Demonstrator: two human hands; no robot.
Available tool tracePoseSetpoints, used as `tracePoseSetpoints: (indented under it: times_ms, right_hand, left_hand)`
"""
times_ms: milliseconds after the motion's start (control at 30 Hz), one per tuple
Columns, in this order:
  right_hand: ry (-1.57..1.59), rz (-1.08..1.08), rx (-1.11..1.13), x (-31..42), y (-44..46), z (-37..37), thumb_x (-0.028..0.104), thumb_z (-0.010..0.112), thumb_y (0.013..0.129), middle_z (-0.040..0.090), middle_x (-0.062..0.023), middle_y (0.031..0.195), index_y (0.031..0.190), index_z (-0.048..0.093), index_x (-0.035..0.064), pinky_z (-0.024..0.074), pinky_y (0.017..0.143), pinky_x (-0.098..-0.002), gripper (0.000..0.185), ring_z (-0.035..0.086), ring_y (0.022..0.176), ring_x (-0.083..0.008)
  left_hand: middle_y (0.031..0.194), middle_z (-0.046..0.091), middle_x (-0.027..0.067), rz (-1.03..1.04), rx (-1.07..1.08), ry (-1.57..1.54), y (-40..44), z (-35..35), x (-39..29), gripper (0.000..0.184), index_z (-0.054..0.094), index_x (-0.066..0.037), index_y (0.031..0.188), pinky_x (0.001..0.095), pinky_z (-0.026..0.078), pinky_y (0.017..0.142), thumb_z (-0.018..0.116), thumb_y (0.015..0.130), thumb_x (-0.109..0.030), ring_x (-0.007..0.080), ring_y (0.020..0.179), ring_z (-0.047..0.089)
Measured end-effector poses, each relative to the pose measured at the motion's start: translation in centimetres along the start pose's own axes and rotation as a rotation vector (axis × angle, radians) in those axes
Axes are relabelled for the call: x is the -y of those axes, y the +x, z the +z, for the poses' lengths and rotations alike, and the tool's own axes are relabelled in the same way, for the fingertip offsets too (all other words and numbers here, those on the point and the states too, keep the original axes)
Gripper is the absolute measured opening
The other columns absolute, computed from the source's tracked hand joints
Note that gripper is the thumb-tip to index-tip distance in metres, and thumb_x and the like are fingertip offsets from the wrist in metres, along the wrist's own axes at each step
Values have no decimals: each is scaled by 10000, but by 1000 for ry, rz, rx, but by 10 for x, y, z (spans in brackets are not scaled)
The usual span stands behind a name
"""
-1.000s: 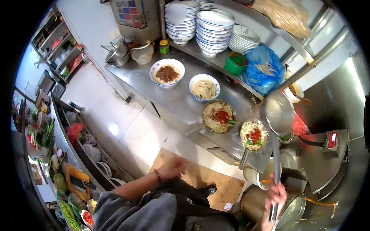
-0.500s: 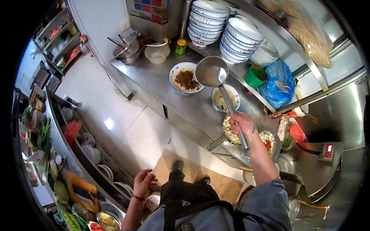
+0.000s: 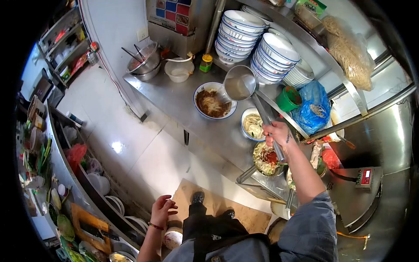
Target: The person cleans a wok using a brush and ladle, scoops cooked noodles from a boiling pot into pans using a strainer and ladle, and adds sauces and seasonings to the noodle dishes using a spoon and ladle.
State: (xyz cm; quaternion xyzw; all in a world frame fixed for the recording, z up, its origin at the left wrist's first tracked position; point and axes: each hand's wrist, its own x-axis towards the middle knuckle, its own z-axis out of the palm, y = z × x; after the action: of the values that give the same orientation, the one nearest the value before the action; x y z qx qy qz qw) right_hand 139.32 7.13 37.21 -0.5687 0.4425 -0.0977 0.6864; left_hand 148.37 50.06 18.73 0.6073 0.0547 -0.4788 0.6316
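Note:
My right hand [image 3: 277, 134] is closed around the handle of a large metal ladle [image 3: 240, 83]. The ladle's cup is tilted over the right edge of a bowl with brown meat topping [image 3: 213, 104], and liquid runs from it into the bowl. A bowl of pale noodles [image 3: 254, 124] sits just right of that one. Near my right forearm stands a metal pan of noodles with red seasoning [image 3: 267, 158]. Partly behind my forearm is another pan [image 3: 291, 178]. My left hand [image 3: 163, 209] hangs low with fingers apart, holding nothing.
Stacked bowls [image 3: 238, 37], a green cup [image 3: 288, 99] and a blue bag [image 3: 312, 107] stand along the shelf. Metal bowls [image 3: 145, 61] and a yellow-lidded jar [image 3: 206, 63] are at the counter's back. At lower left, a knife lies on a cutting board [image 3: 91, 228].
The ladle went from the lower right to the meat-topped bowl and has tipped. Liquid now streams in, and the topping has spread. My left hand has moved down and left from its earliest position.

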Motion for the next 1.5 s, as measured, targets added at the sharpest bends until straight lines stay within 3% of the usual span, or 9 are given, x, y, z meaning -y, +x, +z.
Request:
tracePoseSetpoints:
  times_ms: [533, 833, 900, 967, 1000, 1033, 1200, 1333, 1500]
  right_hand:
    - [-272, -85, -56, 32, -22, -5, 29, 578, 751, 461, -54, 571, 714, 456, -9, 332, 338, -275, 133, 440, 390, -117]
    - [-645, -266, -96, 49, -37, 1, 89, 583, 773, 506, -68, 566, 887, 526, -53, 362, 363, -276, 191, 470, 393, -114]
    - [-808, -354, -168, 51, -45, 3, 104, 594, 770, 549, -118, 592, 927, 532, -60, 413, 426, -301, 235, 524, 432, -190]
    - [-1065, -807, -235, 27, -32, -16, 104, 597, 763, 585, -196, 666, 998, 533, -57, 460, 516, -354, 292, 582, 544, -309]
    - [-1033, -737, -251, 24, -41, -14, 117, 590, 762, 592, -241, 732, 1058, 520, -50, 478, 593, -400, 347, 594, 666, -387]
    - [-1108, -705, -267, 13, -38, -21, 90, 591, 779, 615, -236, 821, 1140, 492, -20, 487, 646, -384, 390, 618, 715, -364]
    - [-1338, -742, -419, -30, -63, -68, 67, 596, 786, 600, -246, 846, 1218, 450, 32, 475, 626, -460, 458, 587, 715, -431]
    - [-1077, -710, -646, -100, -157, -154, 53, 590, 797, 599, -234, 832, 1215, 463, 27, 485, 593, -402, 438, 598, 683, -391]
    - [-753, -452, -1289, -255, -343, -264, 50, 557, 844, 645, -191, 877, 1227, 443, -80, 497, 668, -276, 421, 622, 730, -176]
  left_hand:
    - [872, 574, 63, -20, 5, -48, 2, -8, 9, 240, 503, -40, 1124, 327, 545, 625, 504, 914, -157, 184, 770, 618]
    - [879, 573, 59, 19, -41, -47, -2, -11, 10, 243, 511, -53, 1131, 332, 544, 625, 506, 916, -165, 180, 786, 618]
    - [882, 575, 60, 16, -39, -40, -4, -7, 8, 246, 512, -53, 1134, 332, 545, 628, 508, 916, -166, 180, 791, 618]
    - [885, 576, 60, 15, -34, -28, -4, 0, 7, 249, 513, -53, 1136, 332, 545, 630, 510, 915, -168, 180, 797, 619]
    - [890, 581, 75, -4, -31, -26, -2, 4, 7, 247, 508, -45, 1133, 330, 548, 632, 515, 910, -149, 187, 792, 620]
    - [894, 587, 89, -24, -28, -22, -1, 10, 7, 245, 504, -37, 1130, 328, 552, 634, 520, 904, -130, 194, 787, 621]
    - [906, 585, 104, -28, 91, 109, 3, 58, 0, 255, 497, -21, 1131, 333, 554, 646, 524, 900, -125, 202, 794, 622]
    - [920, 581, 108, -32, 191, 275, 1, 94, -1, 244, 499, -19, 1109, 342, 552, 667, 528, 901, -143, 212, 818, 622]
    - [841, 603, 115, -29, 299, 411, -4, 147, 32, 96, 550, -16, 879, 351, 553, 628, 613, 833, -71, 236, 767, 640]
